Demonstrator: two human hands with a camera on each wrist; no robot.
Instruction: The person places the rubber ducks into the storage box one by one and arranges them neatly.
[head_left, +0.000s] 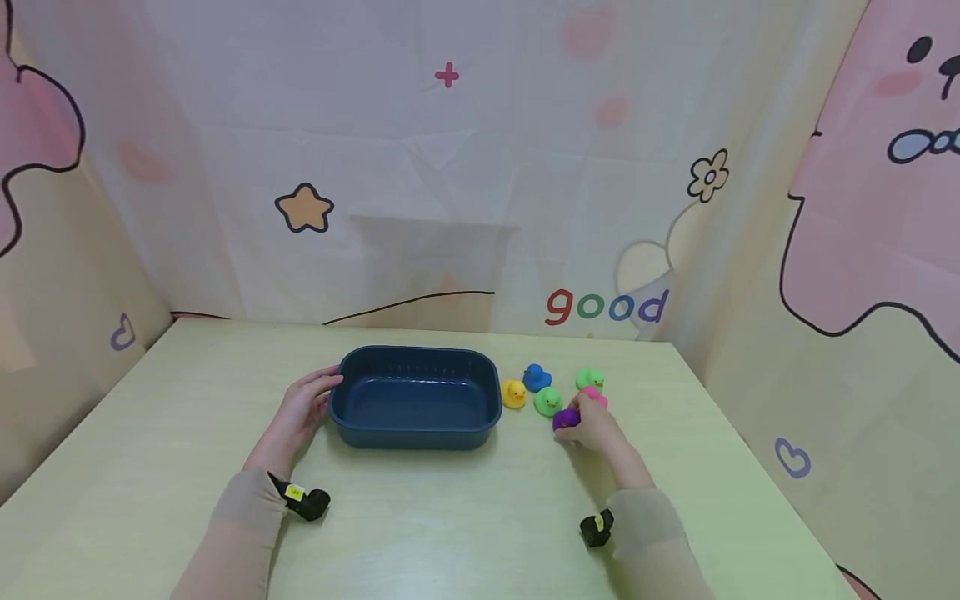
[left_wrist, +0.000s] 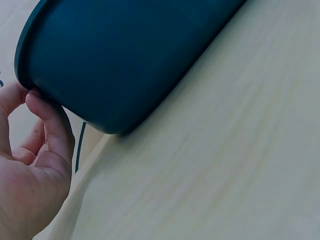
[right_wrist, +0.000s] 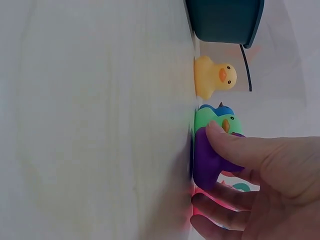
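A dark blue rectangular basin (head_left: 416, 439) stands upright on the table. At its left end my left hand (head_left: 303, 406) grips the rim, thumb and fingertips at the edge in the left wrist view. Right of the basin, my right hand (head_left: 600, 427) pinches a purple rubber duck (right_wrist: 206, 157) between thumb and fingers, low at the tabletop. Close around it are a green duck (head_left: 548, 402), a pink duck (head_left: 596, 397) partly hidden by the hand, and another green duck (head_left: 590, 379). A blue duck (head_left: 537, 377) and a yellow duck (head_left: 513, 393) sit nearer the basin.
The pale wooden table (head_left: 450, 517) runs back to a printed cloth backdrop (head_left: 420, 167). Cloth walls with cartoon prints enclose both sides. A small black camera (head_left: 307, 502) is worn on the left wrist, and another black camera (head_left: 597, 528) on the right.
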